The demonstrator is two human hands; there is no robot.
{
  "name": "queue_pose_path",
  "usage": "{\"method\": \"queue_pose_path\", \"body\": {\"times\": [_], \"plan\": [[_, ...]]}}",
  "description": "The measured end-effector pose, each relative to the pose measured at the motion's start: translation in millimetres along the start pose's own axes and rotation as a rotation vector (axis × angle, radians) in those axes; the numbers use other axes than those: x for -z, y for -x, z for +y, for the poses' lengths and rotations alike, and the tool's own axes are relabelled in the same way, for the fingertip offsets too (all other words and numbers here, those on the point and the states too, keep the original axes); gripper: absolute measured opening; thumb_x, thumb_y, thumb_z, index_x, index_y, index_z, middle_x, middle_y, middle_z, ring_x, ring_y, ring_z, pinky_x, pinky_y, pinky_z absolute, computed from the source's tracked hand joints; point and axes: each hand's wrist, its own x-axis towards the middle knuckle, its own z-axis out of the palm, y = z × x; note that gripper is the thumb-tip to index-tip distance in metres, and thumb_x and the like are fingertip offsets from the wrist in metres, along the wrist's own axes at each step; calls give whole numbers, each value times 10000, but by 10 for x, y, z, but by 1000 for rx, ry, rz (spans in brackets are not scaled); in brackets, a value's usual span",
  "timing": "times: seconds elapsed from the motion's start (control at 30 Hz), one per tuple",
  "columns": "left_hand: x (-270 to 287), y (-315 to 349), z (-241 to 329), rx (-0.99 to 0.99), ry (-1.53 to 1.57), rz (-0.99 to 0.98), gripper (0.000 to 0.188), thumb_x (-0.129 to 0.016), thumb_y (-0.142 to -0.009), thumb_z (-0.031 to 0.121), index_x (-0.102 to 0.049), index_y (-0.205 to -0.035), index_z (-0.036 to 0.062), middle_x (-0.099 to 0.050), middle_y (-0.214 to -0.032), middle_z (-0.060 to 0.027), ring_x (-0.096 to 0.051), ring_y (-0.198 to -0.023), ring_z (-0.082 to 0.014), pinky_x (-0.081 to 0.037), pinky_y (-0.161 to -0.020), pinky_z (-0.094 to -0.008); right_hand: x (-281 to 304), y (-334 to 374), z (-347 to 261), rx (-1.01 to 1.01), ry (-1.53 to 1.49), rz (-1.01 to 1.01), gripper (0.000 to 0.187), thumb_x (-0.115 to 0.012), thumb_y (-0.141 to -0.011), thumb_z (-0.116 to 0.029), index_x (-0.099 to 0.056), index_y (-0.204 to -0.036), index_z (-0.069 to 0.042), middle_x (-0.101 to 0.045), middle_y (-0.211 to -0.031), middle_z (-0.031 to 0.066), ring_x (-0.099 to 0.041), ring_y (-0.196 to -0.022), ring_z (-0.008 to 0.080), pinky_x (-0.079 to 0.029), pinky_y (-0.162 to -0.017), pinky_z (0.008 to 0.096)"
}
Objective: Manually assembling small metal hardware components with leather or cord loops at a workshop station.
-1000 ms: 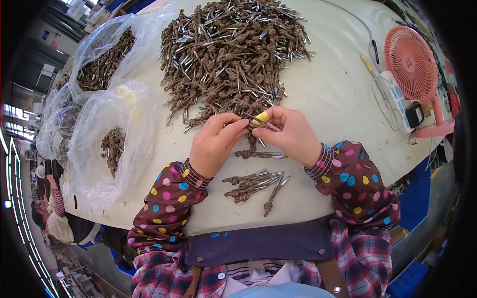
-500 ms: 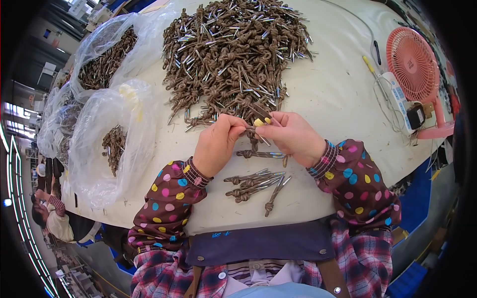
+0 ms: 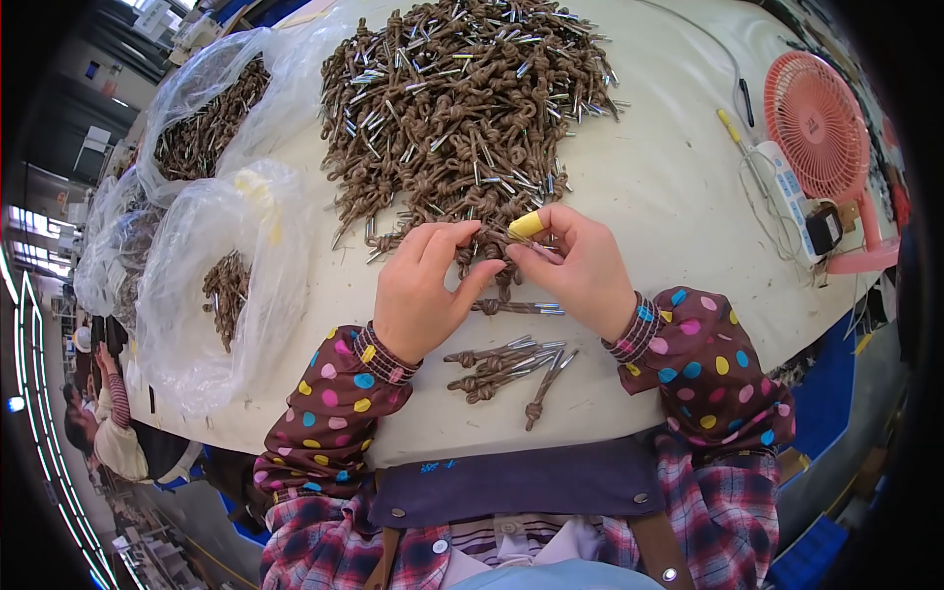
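A large heap of brown knotted cords with shiny metal tips [image 3: 452, 108] lies beyond my hands. My left hand [image 3: 423, 280] is at the heap's near edge, thumb and fingers apart, fingertips touching cords there. My right hand [image 3: 580, 270] is closed close beside it, thumb against the bent fingers. A yellow piece [image 3: 526, 225] shows at its index fingertip; a slim, shiny thing lies partly hidden in the grip, and I cannot make out its kind. Nearer me lie one cord [image 3: 519, 307] set crosswise and a small group of cords [image 3: 500, 366] with a single one [image 3: 547, 391] beside it.
Clear plastic bags [image 3: 167, 324] with more cords stand on the left. On the right are a pink fan [image 3: 816, 128], a power strip [image 3: 787, 192] with a black adapter [image 3: 824, 229], and a yellow-handled tool [image 3: 729, 126]. A person [image 3: 123, 428] is at the far left.
My left hand has opened from its pinch and moved its fingers toward the heap. The cord end held between both hands no longer shows there. My right hand has turned slightly, staying closed.
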Motion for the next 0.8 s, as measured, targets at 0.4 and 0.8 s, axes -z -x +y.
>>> {"method": "queue_pose_path", "body": {"times": [0.4,0.8], "plan": [[-100,19,-21,-33,-104,171,266,-704,-752,-9,-624,-1002,32,-661,-868,-86,-647,-742,-210,-514,-663,-301,-82,15,27,-3,-84,-15,226,-679,-822,-114,-598,-971,35,-650,-819,49,-588,-732,62,-478,-638,215],[-38,-88,-167,-378,-202,157,197,-643,-775,-56,-563,-943,6,-672,-988,-102,-659,-773,-245,-541,-659,-298,108,-59,-99,-546,-456,-215,159,-697,-817,-157,-591,-882,-58,-583,-758,-22,-502,-661,21,-387,-574,186]]}}
